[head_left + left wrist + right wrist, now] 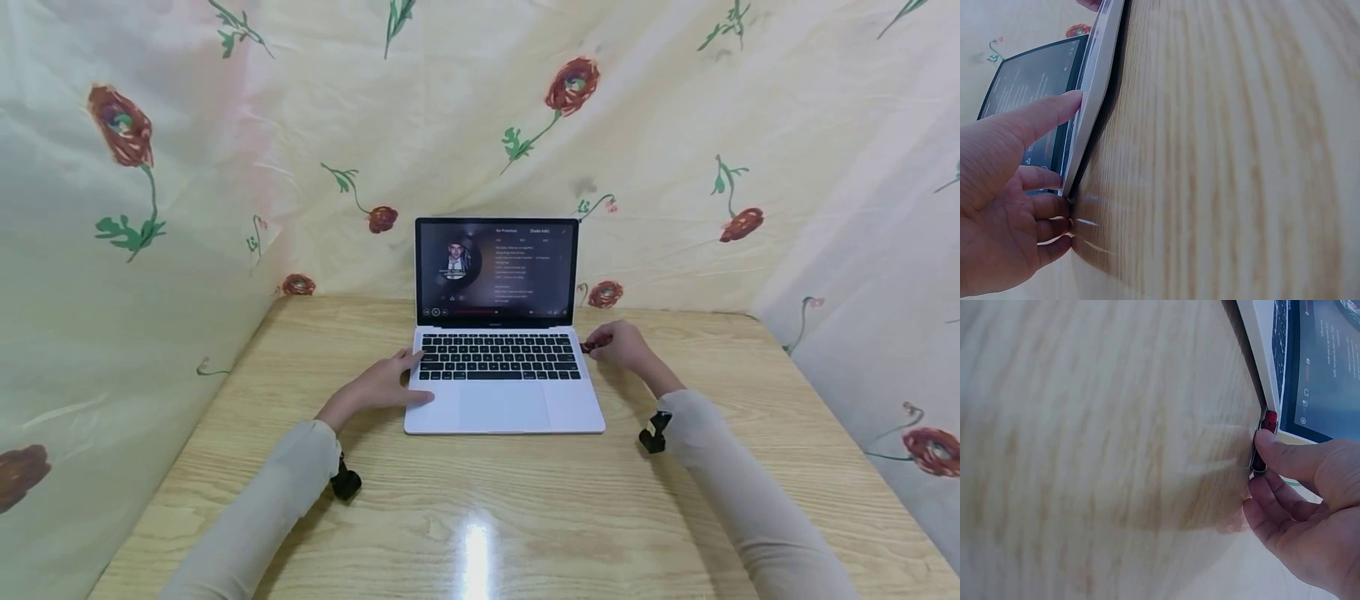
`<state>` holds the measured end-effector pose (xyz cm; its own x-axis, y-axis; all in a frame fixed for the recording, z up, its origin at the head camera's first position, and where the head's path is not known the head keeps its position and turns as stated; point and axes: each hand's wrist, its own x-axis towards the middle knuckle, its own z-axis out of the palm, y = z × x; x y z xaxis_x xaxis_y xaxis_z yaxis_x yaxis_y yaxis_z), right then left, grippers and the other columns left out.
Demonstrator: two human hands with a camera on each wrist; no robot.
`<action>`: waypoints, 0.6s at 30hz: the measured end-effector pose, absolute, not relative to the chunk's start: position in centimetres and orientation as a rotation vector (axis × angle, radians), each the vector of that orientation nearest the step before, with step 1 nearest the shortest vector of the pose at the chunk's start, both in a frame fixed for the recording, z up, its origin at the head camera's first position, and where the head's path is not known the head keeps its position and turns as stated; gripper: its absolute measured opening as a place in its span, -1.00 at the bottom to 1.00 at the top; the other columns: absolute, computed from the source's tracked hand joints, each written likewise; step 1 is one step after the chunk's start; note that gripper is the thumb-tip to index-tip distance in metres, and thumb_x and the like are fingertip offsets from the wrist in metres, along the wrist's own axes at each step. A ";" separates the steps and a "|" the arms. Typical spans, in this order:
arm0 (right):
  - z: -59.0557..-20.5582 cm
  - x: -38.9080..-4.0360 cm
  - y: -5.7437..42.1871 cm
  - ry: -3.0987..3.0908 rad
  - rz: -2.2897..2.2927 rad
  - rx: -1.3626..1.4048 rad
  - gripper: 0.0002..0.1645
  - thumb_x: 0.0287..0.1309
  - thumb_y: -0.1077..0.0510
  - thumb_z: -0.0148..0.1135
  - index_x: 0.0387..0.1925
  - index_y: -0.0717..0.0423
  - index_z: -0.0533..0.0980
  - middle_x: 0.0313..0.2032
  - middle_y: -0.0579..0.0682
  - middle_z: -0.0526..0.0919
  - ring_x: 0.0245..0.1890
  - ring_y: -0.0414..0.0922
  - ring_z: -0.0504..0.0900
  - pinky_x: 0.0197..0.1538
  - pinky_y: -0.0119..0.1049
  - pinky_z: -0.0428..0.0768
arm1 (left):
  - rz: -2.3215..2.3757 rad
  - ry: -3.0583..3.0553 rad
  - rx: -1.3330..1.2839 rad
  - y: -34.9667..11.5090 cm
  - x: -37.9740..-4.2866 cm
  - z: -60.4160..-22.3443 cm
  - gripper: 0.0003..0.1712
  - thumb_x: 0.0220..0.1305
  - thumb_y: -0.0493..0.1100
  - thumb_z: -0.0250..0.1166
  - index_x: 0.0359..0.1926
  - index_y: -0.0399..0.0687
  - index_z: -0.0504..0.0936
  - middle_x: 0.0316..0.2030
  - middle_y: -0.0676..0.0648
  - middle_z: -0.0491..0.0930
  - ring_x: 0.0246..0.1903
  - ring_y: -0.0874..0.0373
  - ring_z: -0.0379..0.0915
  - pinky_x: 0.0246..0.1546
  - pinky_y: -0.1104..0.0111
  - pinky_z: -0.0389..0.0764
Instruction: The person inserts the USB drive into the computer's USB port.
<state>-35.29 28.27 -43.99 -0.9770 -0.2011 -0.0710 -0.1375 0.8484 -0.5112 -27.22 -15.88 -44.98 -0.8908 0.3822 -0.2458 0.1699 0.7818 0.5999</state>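
An open silver laptop [502, 406] sits on the table with its screen [497, 271] lit, showing a music player with lyrics. My left hand [381, 382] rests on the laptop's left side. Its thumb lies over the palm rest, the index fingertip is at the keyboard's edge, and the other fingers are along the side, down by the tabletop. At the laptop's right edge, my right hand [621, 346] pinches a red USB flash drive [1270, 419] with a metal swivel cover between thumb and fingers. The drive's red end is right at the laptop's side.
The laptop stands on a light wood-grain table [480, 500], whose glossy front part reflects a lamp. A flowered cloth [465, 125] hangs behind and on both sides of the table. Both wrists wear small black cameras [656, 432].
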 end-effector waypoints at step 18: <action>-43.6 -35.0 28.9 2.857 -0.827 -0.292 -0.46 0.32 0.15 0.32 0.25 0.31 0.51 0.16 0.44 0.58 0.09 0.29 0.63 0.14 0.12 0.64 | 0.779 2.614 0.426 -15.8 -27.7 -45.2 0.08 0.31 0.26 0.34 0.61 -0.11 0.05 0.59 -0.39 -0.10 0.57 -0.32 -0.08 0.54 -0.13 0.11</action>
